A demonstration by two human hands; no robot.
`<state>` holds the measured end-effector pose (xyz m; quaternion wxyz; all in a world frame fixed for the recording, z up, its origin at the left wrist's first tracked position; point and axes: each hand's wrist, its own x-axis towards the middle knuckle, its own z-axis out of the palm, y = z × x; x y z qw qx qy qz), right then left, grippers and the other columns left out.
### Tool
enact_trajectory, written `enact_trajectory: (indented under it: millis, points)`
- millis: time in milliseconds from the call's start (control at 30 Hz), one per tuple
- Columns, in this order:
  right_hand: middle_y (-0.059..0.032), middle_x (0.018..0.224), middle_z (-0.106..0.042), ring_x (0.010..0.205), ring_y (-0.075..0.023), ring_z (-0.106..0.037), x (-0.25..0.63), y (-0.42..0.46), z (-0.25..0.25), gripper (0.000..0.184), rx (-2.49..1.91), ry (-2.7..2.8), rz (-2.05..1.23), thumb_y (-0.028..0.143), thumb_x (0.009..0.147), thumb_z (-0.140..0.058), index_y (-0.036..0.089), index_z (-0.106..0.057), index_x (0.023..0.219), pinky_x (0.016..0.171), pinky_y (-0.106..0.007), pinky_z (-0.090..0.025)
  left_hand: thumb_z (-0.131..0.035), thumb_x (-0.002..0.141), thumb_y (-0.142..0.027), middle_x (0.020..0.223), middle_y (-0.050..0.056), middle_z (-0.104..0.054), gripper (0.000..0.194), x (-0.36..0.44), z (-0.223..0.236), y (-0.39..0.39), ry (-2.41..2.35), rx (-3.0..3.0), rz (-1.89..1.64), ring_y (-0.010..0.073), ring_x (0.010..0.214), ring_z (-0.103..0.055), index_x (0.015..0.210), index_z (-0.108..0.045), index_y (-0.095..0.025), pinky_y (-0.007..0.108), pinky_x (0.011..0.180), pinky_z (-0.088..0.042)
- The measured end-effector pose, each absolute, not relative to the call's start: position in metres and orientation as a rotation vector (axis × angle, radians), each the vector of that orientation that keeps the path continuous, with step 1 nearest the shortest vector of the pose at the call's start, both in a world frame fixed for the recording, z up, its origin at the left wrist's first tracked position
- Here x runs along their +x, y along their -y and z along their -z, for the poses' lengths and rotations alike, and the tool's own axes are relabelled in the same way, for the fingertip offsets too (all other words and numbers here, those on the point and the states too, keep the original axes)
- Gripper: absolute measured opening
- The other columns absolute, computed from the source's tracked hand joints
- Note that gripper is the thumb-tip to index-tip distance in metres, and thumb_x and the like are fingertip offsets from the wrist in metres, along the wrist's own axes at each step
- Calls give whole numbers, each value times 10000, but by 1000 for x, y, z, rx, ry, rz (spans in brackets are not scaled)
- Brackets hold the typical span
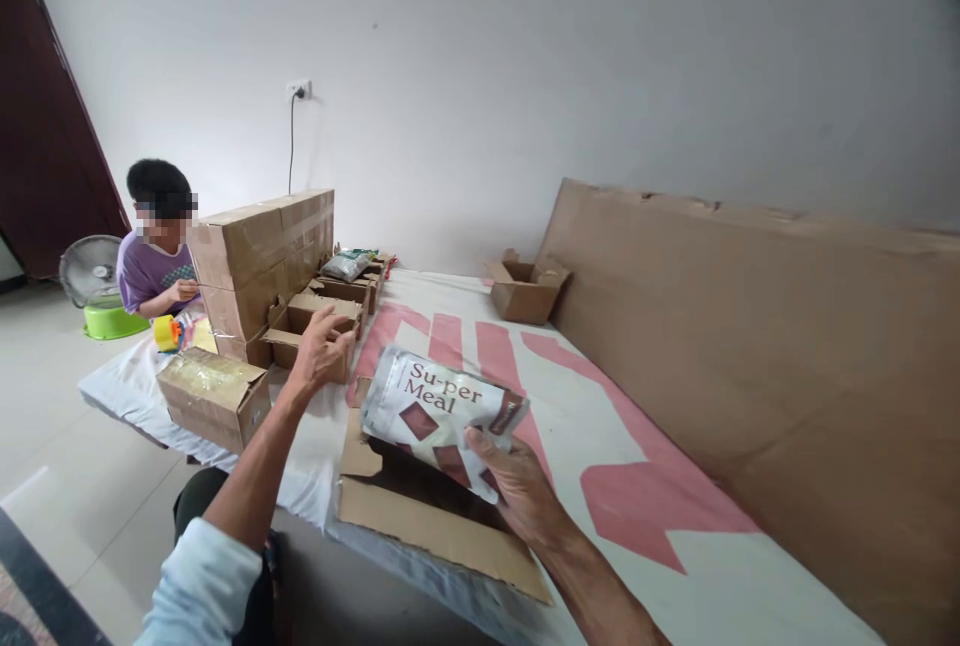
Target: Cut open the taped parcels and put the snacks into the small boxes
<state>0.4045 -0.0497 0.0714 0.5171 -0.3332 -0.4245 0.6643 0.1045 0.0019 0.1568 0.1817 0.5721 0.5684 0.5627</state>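
Note:
My right hand (514,481) grips a silver "Su-per Meal" pouch (435,406) by its right end. The pouch is tilted over an open cardboard box (442,531) at the near edge of the covered table, hiding part of its inside. Farther off to the left, my left hand (324,346) hovers with fingers apart, holding nothing. It is in front of an open cardboard box (289,334); whether it touches that box I cannot tell. Behind it, a silver and green pouch (349,264) rests on another open box (360,291).
Taped boxes (262,256) are stacked at left, with a closed box (214,396) in front and a yellow tape roll (166,334) nearby. Another person (157,256) sits behind. A small open box (525,296) stands near a large cardboard sheet (750,356) leaning at right.

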Motion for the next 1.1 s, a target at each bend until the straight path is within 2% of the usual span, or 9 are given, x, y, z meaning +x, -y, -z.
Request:
enact_trajectory:
  millis: [100,167,267,367,600,767,867,967,1100]
  points:
    - [-112,858,-866,844,-380,-860,407,49,-68,532,-774,1015,-1590,620,652,-1082,226,-839,914,700,-479,-734,-849,907,-514,1336,146,-777,528,123,-130,43,-1331,1515,-1517,253,1010,-758,1323,-801,-192,305,736,-626]
    - [-111,880,-871,836,-373,-860,407,48,-66,531,-760,1008,-1601,621,655,-1082,231,-840,923,691,-476,-735,-903,828,-638,1231,140,-795,719,134,-112,68,-1215,1382,-1402,246,930,-747,1365,-776,-177,256,594,-554]
    - [-104,904,-876,837,-368,-861,407,47,-65,537,-779,1003,-1616,613,631,-1096,238,-839,917,696,-475,-738,-954,737,-707,979,84,-788,736,145,-98,86,-1110,1316,-1296,168,729,-656,1190,-824,-141,225,537,-450]
    - [-103,899,-875,860,-374,-863,407,47,-66,553,-796,1016,-1618,614,622,-1099,235,-846,935,723,-485,-740,-994,691,-685,818,26,-723,652,148,-101,86,-1061,1363,-1279,125,670,-568,982,-819,-128,223,575,-426]
    - [-95,980,-883,947,-360,-855,400,50,-71,593,-772,1125,-1543,605,655,-1081,233,-871,1066,849,-480,-726,-972,677,-707,766,-2,-677,669,140,-109,82,-1163,1329,-1298,129,619,-559,977,-762,-147,228,531,-443]
    - [-72,961,-877,894,-321,-842,401,46,-68,577,-751,1130,-1536,623,677,-1058,239,-869,1063,871,-477,-709,-988,694,-645,821,7,-705,650,144,-117,80,-1128,1383,-1264,139,643,-593,1061,-766,-158,239,552,-507]
    - [-62,963,-872,914,-306,-820,399,43,-76,530,-757,1210,-1440,627,690,-1051,252,-872,1018,917,-475,-693,-1016,678,-589,794,12,-717,606,148,-129,74,-1065,1425,-1233,135,646,-593,1007,-768,-146,235,578,-498]
    - [-82,1090,-874,1040,-319,-807,394,41,-100,524,-693,1367,-1336,639,763,-1006,255,-874,1094,1019,-486,-664,-1045,639,-506,827,31,-768,542,136,-149,63,-1027,1453,-1367,176,731,-672,953,-777,-155,275,689,-564]
    - [-99,1411,-795,1263,-320,-756,391,31,-139,623,-611,1592,-1119,579,870,-933,298,-781,1405,1101,-489,-632,-1008,644,-399,949,30,-815,466,94,-178,42,-1099,1387,-1911,193,825,-721,996,-773,-204,285,733,-606]
